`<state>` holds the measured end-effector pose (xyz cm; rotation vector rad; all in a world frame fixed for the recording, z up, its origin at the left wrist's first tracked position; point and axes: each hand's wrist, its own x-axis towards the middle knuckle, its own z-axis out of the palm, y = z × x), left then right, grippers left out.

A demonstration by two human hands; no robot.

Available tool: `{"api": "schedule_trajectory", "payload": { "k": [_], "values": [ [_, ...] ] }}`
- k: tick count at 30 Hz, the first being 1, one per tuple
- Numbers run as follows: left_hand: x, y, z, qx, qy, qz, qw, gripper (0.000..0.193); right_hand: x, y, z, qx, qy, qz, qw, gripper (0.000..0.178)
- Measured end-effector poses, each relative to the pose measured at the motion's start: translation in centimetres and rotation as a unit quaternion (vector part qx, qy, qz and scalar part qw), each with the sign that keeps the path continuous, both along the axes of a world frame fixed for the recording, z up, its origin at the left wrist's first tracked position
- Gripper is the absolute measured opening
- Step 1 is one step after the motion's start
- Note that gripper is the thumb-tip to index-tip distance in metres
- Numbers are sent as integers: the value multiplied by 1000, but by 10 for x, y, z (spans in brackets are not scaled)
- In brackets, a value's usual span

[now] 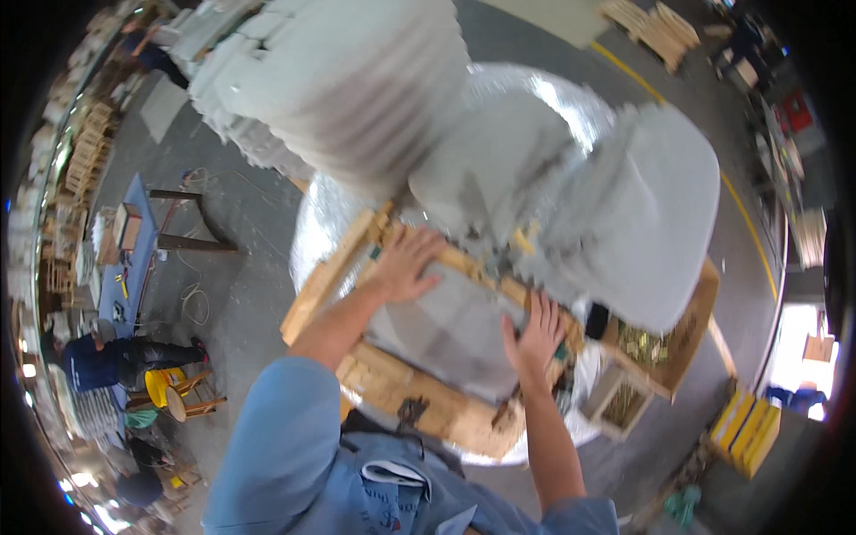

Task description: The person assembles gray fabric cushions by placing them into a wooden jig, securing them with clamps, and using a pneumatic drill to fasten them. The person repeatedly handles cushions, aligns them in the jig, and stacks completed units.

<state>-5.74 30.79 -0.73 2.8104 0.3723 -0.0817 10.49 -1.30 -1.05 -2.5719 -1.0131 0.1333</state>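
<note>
My left hand (408, 265) lies flat with its fingers spread, at the far left part of a wooden frame (428, 392) that stands in front of me. At the frame's right side, my right hand (537, 339) is stretched out, thumb apart, with nothing in it. Between my hands, a grey padded panel (455, 321) lies within the frame. Beyond it stands a tall stack of pale grey padded pieces (357, 89), somewhat blurred. Another rounded grey piece (655, 214) leans out to the right, beside shiny plastic wrap (580, 111).
An open box (687, 352) of small brass-coloured pieces stands at the right, with a smaller tray (621, 403) next to it. A blue table (134, 223) with tools is at the left, near a seated person (98, 361). Yellow boxes (747, 431) sit lower right.
</note>
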Motion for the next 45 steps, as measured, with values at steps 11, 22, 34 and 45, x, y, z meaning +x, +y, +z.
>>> {"api": "schedule_trajectory", "payload": {
  "k": [11, 22, 34, 45],
  "values": [
    [-10, -4, -12, 57, -37, 0, 998, 74, -214, -89, -4, 213, 74, -189, 956, 30],
    [-15, 5, -23, 35, -97, -1, 995, 73, -379, -48, 40, 47, 552, -388, 736, 61],
    [-20, 7, -20, 8, -106, 0, 994, 73, -417, -69, -22, 63, 613, -490, 617, 81],
    [-15, 7, -18, 19, -87, 4, 996, 74, -355, 19, 43, 67, 113, -414, 901, 30]
  ]
}}
